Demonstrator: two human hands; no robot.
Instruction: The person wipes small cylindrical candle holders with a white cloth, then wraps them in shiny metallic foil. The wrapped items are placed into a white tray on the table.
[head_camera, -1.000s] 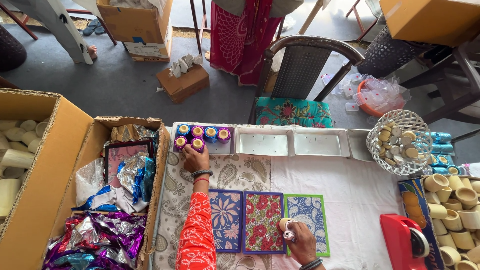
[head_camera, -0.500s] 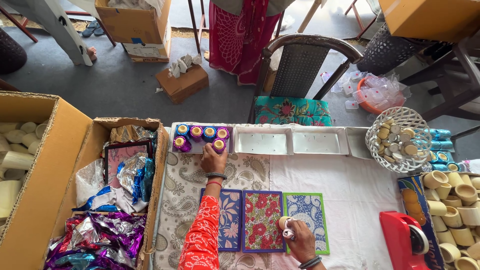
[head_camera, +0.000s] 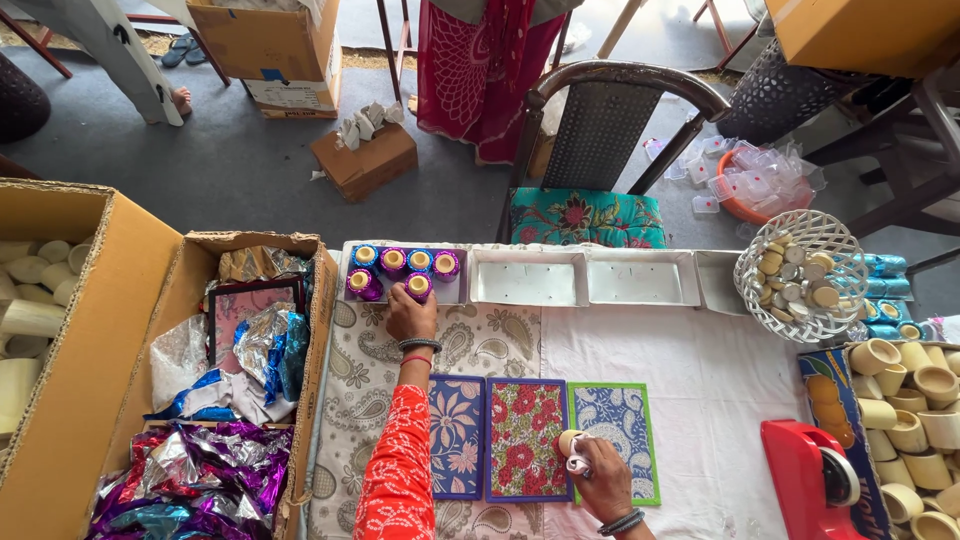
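Observation:
My left hand (head_camera: 411, 314) reaches forward to a white tray (head_camera: 455, 293) at the table's far edge and grips a purple foil-wrapped candle cup (head_camera: 419, 286) in its front row. Several more blue and purple wrapped cups (head_camera: 391, 261) sit in that tray. My right hand (head_camera: 600, 478) rests near the table's front edge on the green-framed patterned card (head_camera: 622, 422) and holds a small cream cup (head_camera: 571, 442) with a bit of white wrap. Beside that card lie a red floral card (head_camera: 525, 436) and a blue floral card (head_camera: 457, 434).
Two empty white trays (head_camera: 585, 279) line the far edge. A white wire basket (head_camera: 800, 274) of cups stands at right, above a box of cream cups (head_camera: 910, 400) and a red tape dispenser (head_camera: 810, 480). Cardboard boxes with foil sheets (head_camera: 200, 470) stand at left. A chair (head_camera: 600, 160) faces the table.
My left hand has shifted right along the tray, from its left end to the front-row cup near its middle. My right hand has stayed put with the small cup.

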